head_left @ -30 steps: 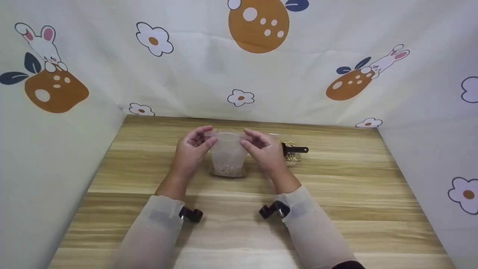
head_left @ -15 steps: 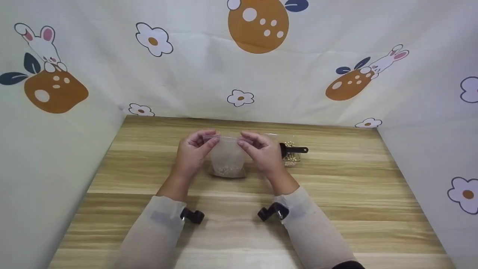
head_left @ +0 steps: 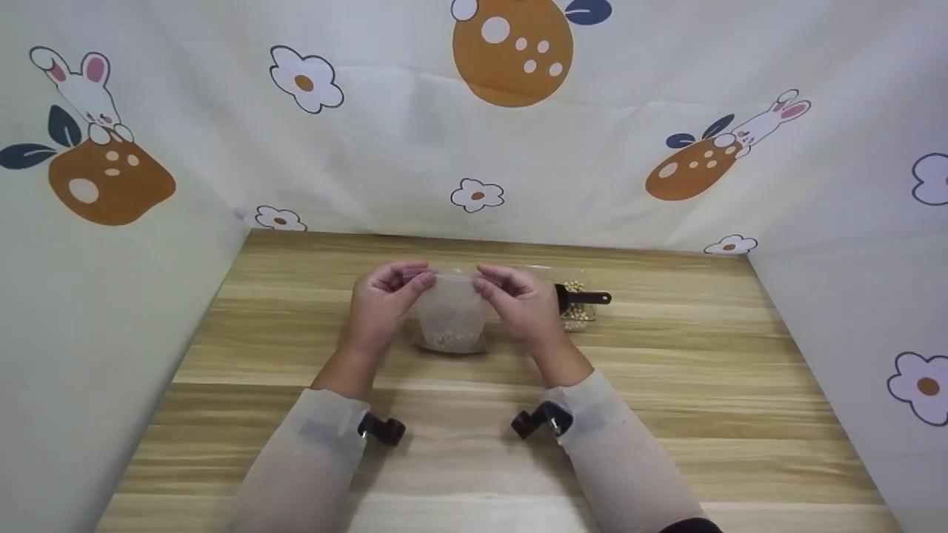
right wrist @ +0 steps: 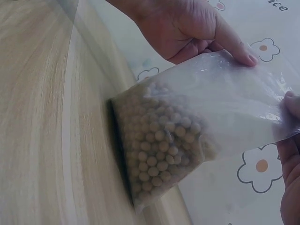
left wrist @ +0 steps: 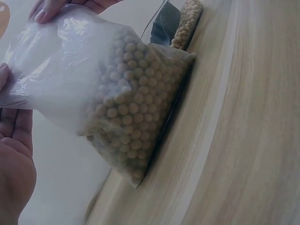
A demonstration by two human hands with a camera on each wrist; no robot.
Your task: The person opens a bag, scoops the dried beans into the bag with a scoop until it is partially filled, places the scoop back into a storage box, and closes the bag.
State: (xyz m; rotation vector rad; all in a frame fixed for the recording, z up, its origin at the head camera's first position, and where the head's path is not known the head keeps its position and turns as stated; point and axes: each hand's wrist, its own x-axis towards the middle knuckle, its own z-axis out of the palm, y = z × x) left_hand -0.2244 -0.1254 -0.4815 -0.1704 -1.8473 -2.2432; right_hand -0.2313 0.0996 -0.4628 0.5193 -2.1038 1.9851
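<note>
A translucent plastic bag [head_left: 452, 311] stands upright on the table, its lower part filled with round beige beans [left wrist: 136, 101]. Thumb and fingers of my left hand [head_left: 381, 303] pinch the left end of its top edge. At the other end of that edge, my right hand [head_left: 524, 302] pinches the film the same way. Between the two hands the top edge runs nearly straight. In the right wrist view the bag's base [right wrist: 140, 154] sits on the wood, and the film above the beans is cloudy and creased.
Just right of my right hand is a clear container [head_left: 585, 324] of similar beans, partly hidden by the hand. A black scoop [head_left: 589, 297] lies in it, handle pointing right. Patterned cloth [head_left: 392, 148] walls the wooden table [head_left: 703, 385] at back and sides.
Both hands have come down slightly and a little closer together. The bag's top edge has lowered with them, and its rounded mouth now looks flatter. Container and scoop have stayed put.
</note>
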